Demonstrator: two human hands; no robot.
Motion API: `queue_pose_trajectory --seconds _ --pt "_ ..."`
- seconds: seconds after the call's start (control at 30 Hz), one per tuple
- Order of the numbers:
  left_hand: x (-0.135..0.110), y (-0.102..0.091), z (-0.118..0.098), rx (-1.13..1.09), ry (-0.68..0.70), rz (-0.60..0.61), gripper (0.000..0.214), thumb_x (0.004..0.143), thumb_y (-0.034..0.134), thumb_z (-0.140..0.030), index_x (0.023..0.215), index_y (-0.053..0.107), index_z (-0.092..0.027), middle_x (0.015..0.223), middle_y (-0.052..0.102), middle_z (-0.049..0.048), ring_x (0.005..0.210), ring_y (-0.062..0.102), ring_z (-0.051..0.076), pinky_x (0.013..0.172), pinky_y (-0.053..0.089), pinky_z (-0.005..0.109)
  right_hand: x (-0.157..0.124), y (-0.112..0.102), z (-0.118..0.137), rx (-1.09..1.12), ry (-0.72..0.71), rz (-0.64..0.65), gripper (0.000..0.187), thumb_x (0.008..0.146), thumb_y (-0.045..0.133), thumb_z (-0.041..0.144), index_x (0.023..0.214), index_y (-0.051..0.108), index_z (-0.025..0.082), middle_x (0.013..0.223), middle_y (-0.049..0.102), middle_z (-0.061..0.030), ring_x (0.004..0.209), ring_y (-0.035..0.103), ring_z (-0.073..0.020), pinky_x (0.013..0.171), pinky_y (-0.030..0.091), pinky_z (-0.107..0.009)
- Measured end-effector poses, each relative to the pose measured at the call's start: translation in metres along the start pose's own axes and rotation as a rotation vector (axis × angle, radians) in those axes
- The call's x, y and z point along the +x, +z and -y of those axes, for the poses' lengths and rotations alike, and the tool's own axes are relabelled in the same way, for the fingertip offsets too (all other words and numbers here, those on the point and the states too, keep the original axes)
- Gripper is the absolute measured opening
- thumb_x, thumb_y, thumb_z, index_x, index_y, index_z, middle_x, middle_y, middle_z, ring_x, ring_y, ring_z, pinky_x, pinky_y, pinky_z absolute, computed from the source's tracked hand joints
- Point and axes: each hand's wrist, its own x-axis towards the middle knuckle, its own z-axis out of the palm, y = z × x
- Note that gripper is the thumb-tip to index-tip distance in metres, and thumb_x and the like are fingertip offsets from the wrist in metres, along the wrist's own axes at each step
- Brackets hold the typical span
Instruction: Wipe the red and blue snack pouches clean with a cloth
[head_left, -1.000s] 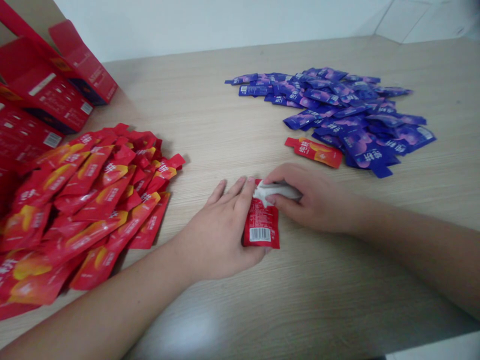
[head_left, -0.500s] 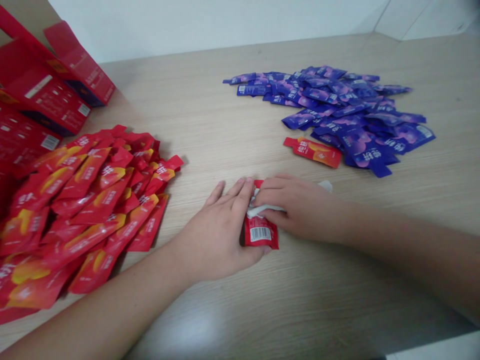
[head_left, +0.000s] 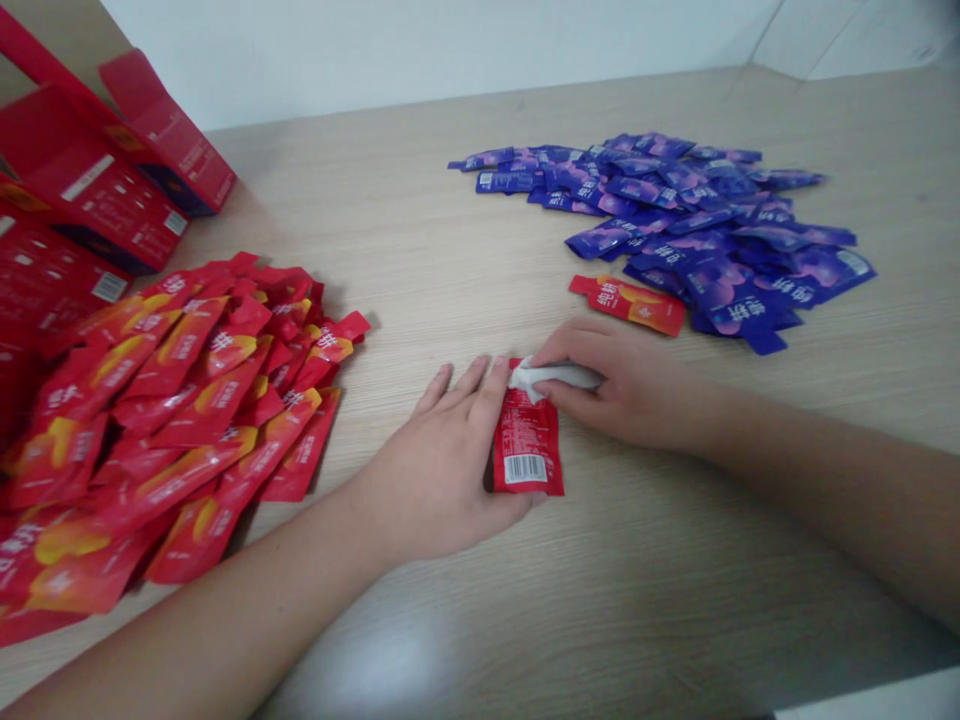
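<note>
A red sachet lies on the table with its barcode side up. My left hand rests flat at its left side, fingers stretched out. The forefinger touches the sachet's upper left edge and the thumb lies along its bottom edge. In my right hand is a folded white wipe, pinched between thumb and fingers. One end of the wipe touches the top of the sachet and covers part of it.
Many red sachets are heaped on the left. Purple sachets form a pile at the back right, with a single red sachet before it. Red cartons with raised flaps stand at the far left, near the white wall.
My right hand has moved up and slightly right with the wipe, uncovering the sachet's printed middle. My left hand has stayed nearly in place.
</note>
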Motion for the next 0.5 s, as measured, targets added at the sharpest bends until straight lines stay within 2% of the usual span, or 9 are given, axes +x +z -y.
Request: queue_pose_trajectory --seconds 0.07,0.13,0.2,0.23,0.37,0.5 --pt "0.0 0.0 0.0 -0.015 -0.006 -0.001 0.119 0.089 0.073 -0.069 0.17 0.01 -0.009 0.173 0.032 0.0312 0.163 0.033 0.043 0.134 0.022 0.066 -0.001 -0.004 0.01 0.167 -0.055 0.125 0.016 0.099 0.071 0.029 0.114 0.074 0.024 0.11 0.078 -0.0053 0.102 0.072 -0.0229 0.091 0.058 -0.037" --pt "0.0 0.0 -0.001 -0.021 -0.01 0.006 0.117 0.089 0.073 -0.066 0.169 0.011 -0.008 0.172 0.034 0.0318 0.162 0.035 0.042 0.134 0.022 0.065 -0.001 -0.007 0.02 0.304 -0.095 0.317 0.015 0.099 0.073 0.025 0.113 0.076 0.025 0.111 0.079 -0.0028 0.105 0.073 -0.0212 0.095 0.058 -0.035" --pt "0.001 -0.001 -0.001 -0.016 -0.005 0.011 0.116 0.088 0.075 -0.062 0.169 0.013 -0.006 0.172 0.034 0.0322 0.162 0.036 0.042 0.134 0.023 0.063 0.001 -0.007 0.027 0.325 -0.101 0.454 0.016 0.098 0.074 0.021 0.113 0.078 0.025 0.115 0.081 -0.0014 0.11 0.073 -0.0214 0.103 0.056 -0.036" --pt "0.001 0.0 -0.001 -0.011 -0.001 0.009 0.116 0.088 0.075 -0.062 0.169 0.013 -0.006 0.172 0.034 0.032 0.162 0.035 0.041 0.134 0.023 0.063 0.002 -0.006 0.029 0.293 -0.1 0.478 0.017 0.098 0.074 0.019 0.113 0.079 0.025 0.117 0.081 -0.0014 0.114 0.073 -0.0227 0.107 0.054 -0.038" --pt "0.001 0.0 -0.001 0.006 0.006 -0.003 0.117 0.09 0.072 -0.071 0.17 0.013 -0.008 0.172 0.035 0.0306 0.163 0.033 0.041 0.133 0.024 0.063 0.006 0.0 0.028 0.113 -0.116 0.403 0.015 0.097 0.074 0.019 0.109 0.08 0.026 0.118 0.081 -0.0039 0.121 0.07 -0.027 0.114 0.051 -0.044" --pt "0.002 -0.001 -0.001 0.017 0.002 0.008 0.119 0.09 0.072 -0.069 0.17 0.013 -0.005 0.172 0.034 0.0316 0.163 0.034 0.04 0.134 0.023 0.061 0.007 0.005 0.019 -0.031 -0.103 0.308 0.016 0.097 0.073 0.021 0.112 0.079 0.022 0.123 0.078 -0.0086 0.121 0.069 -0.0289 0.114 0.05 -0.045"
